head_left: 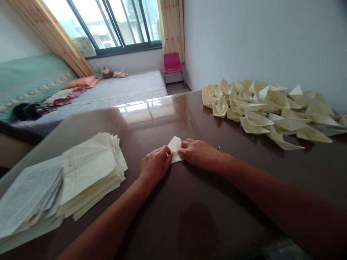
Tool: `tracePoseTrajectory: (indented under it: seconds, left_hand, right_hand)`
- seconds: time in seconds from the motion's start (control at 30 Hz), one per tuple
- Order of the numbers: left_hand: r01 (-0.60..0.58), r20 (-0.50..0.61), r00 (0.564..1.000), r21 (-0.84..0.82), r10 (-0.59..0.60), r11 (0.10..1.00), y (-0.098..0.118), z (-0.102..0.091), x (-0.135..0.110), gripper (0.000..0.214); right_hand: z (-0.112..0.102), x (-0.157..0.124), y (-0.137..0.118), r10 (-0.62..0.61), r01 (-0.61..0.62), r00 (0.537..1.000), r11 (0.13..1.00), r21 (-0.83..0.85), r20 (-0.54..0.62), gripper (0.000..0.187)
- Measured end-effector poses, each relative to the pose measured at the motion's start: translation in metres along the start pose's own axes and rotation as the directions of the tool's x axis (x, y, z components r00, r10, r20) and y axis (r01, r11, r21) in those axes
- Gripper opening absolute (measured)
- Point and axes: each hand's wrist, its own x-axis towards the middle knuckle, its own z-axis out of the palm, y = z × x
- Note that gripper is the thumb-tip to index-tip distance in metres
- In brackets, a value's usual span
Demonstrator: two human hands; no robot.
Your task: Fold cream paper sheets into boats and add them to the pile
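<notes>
Between my two hands lies a small piece of folded cream paper (175, 144) on the glossy brown table (162, 202). My left hand (154, 162) has its curled fingers closed on the paper's left side. On the right side, my right hand (199, 153) pinches the paper with fingers pressed together. The fingertips hide parts of the folds. To the left is a stack of lined cream paper sheets (89, 166). A large group of folded paper boats (255, 104) stands at the back right of the table.
Greyish printed sheets (29, 195) lie at the table's left edge, partly under the cream stack. Behind the table stand a bed (130, 85) and a pink chair (172, 63). A white wall (260, 39) rises beyond the boats.
</notes>
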Motion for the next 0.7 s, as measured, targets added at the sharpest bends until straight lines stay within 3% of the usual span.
tracePoseTrajectory:
  seconds: [0.1, 0.17, 0.27, 0.33, 0.47, 0.7]
  left_hand:
    - [-0.053, -0.085, 0.995, 0.052, 0.057, 0.997, 0.000, 0.001, -0.001, 0.019]
    - [-0.172, -0.142, 0.972, 0.102, 0.185, 0.980, -0.002, 0.001, -0.002, 0.019]
    - [-0.413, -0.129, 0.891, 0.166, 0.435, 0.895, -0.003, 0.000, -0.006, 0.022]
    - [-0.512, -0.080, 0.843, 0.187, 0.533, 0.838, -0.001, -0.002, -0.010, 0.024]
    - [-0.552, 0.015, 0.825, 0.235, 0.565, 0.800, 0.008, -0.006, -0.021, 0.026]
    - [-0.494, 0.089, 0.868, 0.269, 0.489, 0.827, 0.019, -0.007, -0.031, 0.039]
  right_hand:
    - [-0.001, -0.001, -0.004, 0.005, -0.004, 1.000, 0.999, -0.050, 0.006, 0.023]
    - [-0.002, -0.002, -0.005, 0.043, -0.043, 0.999, 0.998, -0.044, 0.012, 0.025]
    - [-0.002, -0.002, -0.005, 0.076, -0.075, 0.997, 0.997, -0.026, 0.007, 0.027]
    - [-0.001, -0.002, -0.004, 0.080, -0.080, 0.997, 0.997, -0.013, -0.003, 0.028]
    - [0.001, -0.002, 0.000, 0.071, -0.071, 0.997, 0.997, 0.001, -0.013, 0.026]
    - [0.001, -0.003, 0.001, 0.069, -0.069, 0.998, 0.998, 0.013, -0.016, 0.024]
